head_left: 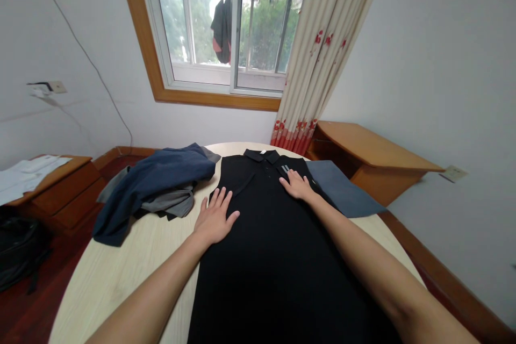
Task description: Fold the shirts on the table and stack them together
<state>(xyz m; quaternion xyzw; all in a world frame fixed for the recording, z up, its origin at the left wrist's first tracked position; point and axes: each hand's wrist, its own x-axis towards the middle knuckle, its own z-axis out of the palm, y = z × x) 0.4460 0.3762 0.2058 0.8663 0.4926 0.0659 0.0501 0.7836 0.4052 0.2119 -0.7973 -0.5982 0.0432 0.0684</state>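
A black polo shirt (266, 247) lies spread out with its front up, its collar at the far side of the round table (108, 274). My left hand (215, 217) rests flat with fingers spread on the shirt's left edge, close to a sleeve folded inward. On the upper right of the shirt, beside a small grey striped mark on the sleeve, lies my right hand (297, 185), fingers stretched out and palm down. Neither hand grips the cloth. The bottom of the shirt runs out of view.
A heap of dark blue and grey clothes (165, 177) covers the table's far left. At the right, a flat grey-blue cloth (342, 188) lies partly beneath the shirt. Beyond the table stand a wooden desk (374, 145), a curtain (314, 54) and a low cabinet (56, 188).
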